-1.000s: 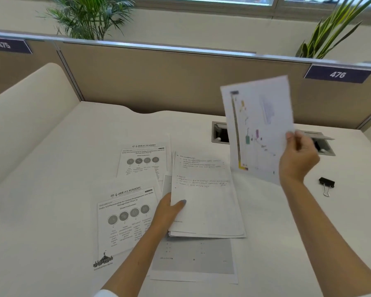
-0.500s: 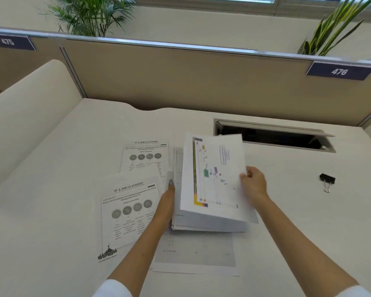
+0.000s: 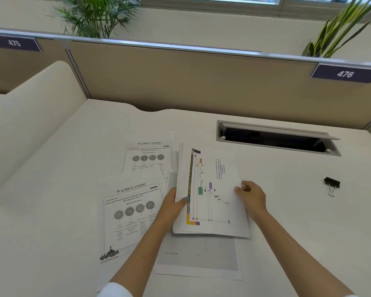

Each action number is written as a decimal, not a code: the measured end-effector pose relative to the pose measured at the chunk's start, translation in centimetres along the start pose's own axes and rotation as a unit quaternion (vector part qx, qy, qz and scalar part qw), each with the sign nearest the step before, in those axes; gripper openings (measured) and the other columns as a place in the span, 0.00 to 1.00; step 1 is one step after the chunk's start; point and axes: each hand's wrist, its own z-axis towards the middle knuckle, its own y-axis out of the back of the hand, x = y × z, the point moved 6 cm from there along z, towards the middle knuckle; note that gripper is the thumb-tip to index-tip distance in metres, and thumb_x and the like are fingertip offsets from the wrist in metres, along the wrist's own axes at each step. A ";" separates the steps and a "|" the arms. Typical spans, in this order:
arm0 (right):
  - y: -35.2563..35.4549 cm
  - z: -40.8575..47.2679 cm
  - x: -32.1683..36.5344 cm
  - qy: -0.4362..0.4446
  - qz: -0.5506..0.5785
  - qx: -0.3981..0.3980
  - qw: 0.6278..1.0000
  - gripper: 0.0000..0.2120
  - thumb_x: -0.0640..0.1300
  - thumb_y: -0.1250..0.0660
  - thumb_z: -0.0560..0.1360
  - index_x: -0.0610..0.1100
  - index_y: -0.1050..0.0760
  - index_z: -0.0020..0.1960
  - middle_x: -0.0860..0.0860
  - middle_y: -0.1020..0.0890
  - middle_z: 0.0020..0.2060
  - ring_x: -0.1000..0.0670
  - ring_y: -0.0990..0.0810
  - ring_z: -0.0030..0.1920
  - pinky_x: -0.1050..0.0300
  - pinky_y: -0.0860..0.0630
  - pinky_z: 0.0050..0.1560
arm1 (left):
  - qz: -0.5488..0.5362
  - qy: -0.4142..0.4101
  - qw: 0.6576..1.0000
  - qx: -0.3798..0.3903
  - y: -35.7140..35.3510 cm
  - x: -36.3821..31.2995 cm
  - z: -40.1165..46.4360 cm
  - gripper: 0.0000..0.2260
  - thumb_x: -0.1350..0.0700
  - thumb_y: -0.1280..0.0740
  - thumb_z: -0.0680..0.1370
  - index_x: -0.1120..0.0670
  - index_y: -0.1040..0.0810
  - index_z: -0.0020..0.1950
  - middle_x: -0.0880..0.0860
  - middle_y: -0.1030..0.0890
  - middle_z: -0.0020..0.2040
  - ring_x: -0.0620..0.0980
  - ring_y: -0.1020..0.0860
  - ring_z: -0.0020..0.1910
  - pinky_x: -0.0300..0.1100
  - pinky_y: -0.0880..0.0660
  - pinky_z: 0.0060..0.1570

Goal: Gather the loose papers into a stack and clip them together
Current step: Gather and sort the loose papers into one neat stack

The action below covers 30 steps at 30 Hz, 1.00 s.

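White flat paper stack (image 3: 221, 202), chart sheet on top: left hand (image 3: 171, 205) pinches its left edge, right hand (image 3: 252, 195) curls at its right edge. Black metal binder clip (image 3: 331, 183) lies well apart.

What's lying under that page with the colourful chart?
The chart page tops a small stack of sheets. A grey-printed page pokes out beneath. The rest is covered, so their print cannot be seen.

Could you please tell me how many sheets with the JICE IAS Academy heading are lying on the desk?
2. One JICE sheet lies farther back, left of the stack; the other JICE sheet lies nearer, beside the left hand. More may be hidden in the stack.
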 end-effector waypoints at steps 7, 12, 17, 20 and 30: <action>0.8 -0.3 -1.0 -0.041 0.132 0.131 0.982 0.13 0.47 0.30 0.75 0.40 0.23 0.55 0.45 0.16 0.51 0.43 0.17 0.51 0.48 0.20 0.51 | -0.028 -0.017 0.999 0.003 -0.7 -1.4 -0.8 0.14 0.54 0.33 0.79 0.46 0.29 0.62 0.49 0.21 0.59 0.51 0.21 0.58 0.54 0.25 0.61; 2.2 -1.3 -2.0 -0.014 0.181 0.114 0.977 0.09 0.40 0.34 0.77 0.44 0.23 0.57 0.47 0.16 0.51 0.45 0.16 0.48 0.51 0.20 0.45 | 0.073 -0.070 0.994 -0.040 -1.1 -3.0 -1.9 0.14 0.52 0.37 0.80 0.54 0.28 0.65 0.54 0.22 0.61 0.50 0.23 0.55 0.44 0.25 0.55; 3.5 -1.9 -4.1 -0.017 0.169 0.090 0.981 0.05 0.40 0.34 0.78 0.49 0.23 0.51 0.49 0.16 0.49 0.46 0.17 0.46 0.52 0.21 0.45 | 0.405 -0.023 0.897 -0.177 0.9 -2.4 -2.6 0.33 0.43 0.33 0.75 0.55 0.41 0.73 0.59 0.38 0.69 0.59 0.37 0.67 0.52 0.33 0.62; 3.9 -2.0 -5.3 -0.020 0.151 0.092 0.984 0.05 0.40 0.34 0.77 0.47 0.22 0.52 0.46 0.16 0.50 0.43 0.17 0.46 0.49 0.21 0.48 | 0.467 0.023 0.870 -0.156 0.8 -1.2 -2.9 0.42 0.40 0.29 0.72 0.56 0.49 0.74 0.60 0.41 0.69 0.59 0.38 0.67 0.53 0.31 0.61; 4.2 -2.4 -7.2 -0.022 0.108 0.082 0.990 0.09 0.47 0.31 0.74 0.47 0.22 0.54 0.47 0.15 0.50 0.42 0.16 0.49 0.39 0.20 0.53 | 0.359 -0.019 0.913 -0.190 1.6 -1.1 -2.4 0.15 0.51 0.32 0.77 0.60 0.29 0.56 0.58 0.20 0.53 0.58 0.22 0.51 0.50 0.24 0.46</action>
